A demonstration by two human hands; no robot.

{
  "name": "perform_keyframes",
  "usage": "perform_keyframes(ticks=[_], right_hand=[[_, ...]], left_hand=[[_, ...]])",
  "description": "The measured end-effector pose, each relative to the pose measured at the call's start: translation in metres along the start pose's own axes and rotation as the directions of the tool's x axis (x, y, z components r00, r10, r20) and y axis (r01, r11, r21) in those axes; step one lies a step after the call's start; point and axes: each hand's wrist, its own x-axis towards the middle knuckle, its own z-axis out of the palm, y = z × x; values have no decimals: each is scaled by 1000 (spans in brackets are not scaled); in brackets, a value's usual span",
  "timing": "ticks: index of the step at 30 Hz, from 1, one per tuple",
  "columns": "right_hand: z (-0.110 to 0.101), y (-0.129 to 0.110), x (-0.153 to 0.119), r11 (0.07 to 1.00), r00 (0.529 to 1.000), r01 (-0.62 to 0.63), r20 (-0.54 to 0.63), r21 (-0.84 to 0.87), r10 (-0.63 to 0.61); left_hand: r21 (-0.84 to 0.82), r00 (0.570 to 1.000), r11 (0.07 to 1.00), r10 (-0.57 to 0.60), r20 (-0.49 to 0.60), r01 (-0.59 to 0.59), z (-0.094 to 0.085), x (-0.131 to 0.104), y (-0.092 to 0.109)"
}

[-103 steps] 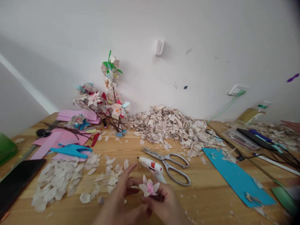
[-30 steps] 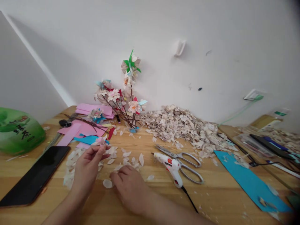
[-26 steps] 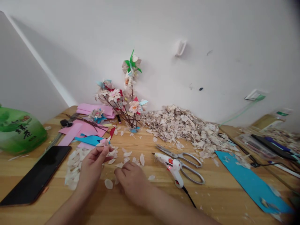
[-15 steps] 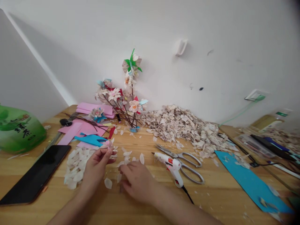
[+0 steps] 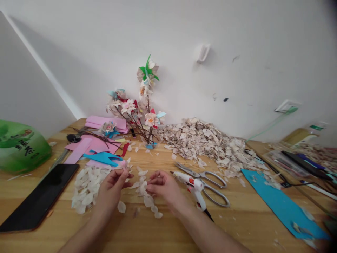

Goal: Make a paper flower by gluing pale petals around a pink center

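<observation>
My left hand (image 5: 113, 186) pinches a small pink-and-white flower (image 5: 123, 164) between thumb and fingertips, above the table. My right hand (image 5: 164, 188) is closed with thumb and fingers together, beside loose whitish petals (image 5: 149, 201); whether a petal is between its fingertips I cannot make out. Left of my left hand spreads a pile of pale petals (image 5: 88, 186). A white hot glue gun (image 5: 195, 189) lies just right of my right hand, partly over a pair of scissors (image 5: 214, 188).
Finished flowers on brown stems (image 5: 151, 121) stand against the wall. Behind the scissors rises a heap of dry flakes (image 5: 202, 140). Blue sheet (image 5: 281, 203) lies right; pink sheets (image 5: 105, 122), a black phone (image 5: 39, 196) and a green bag (image 5: 23, 147) are left.
My right hand has moved right and slightly up, uncovering several petals on the table. My left hand keeps the flower in nearly the same place.
</observation>
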Motion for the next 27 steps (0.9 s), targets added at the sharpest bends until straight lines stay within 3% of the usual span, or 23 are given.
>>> perform_keyframes(ticks=[4, 9, 15, 19, 23, 25, 27], right_hand=[[-4, -4, -8, 938, 987, -127, -49, 323, 151], [0, -5, -20, 852, 972, -131, -102, 507, 210], [8, 0, -28, 817, 961, -119, -142, 565, 239], [13, 3, -31, 802, 958, -137, -127, 581, 256], [13, 8, -33, 882, 974, -107, -131, 460, 186], [9, 9, -35, 973, 985, -27, -162, 231, 65], [3, 9, -37, 984, 984, 111, -126, -137, -128]], left_hand=[[6, 995, 998, -69, 68, 68, 10, -12, -5], [16, 985, 991, -133, 113, 132, 21, -30, -17], [76, 993, 996, 29, 116, -38, 22, -36, -28], [116, 992, 990, 64, 108, -77, 22, -36, -31], [140, 990, 982, 113, 80, -123, 20, -35, -30], [145, 987, 977, 151, 49, -157, 17, -31, -25], [147, 980, 970, 197, 8, -196, 13, -24, -19]])
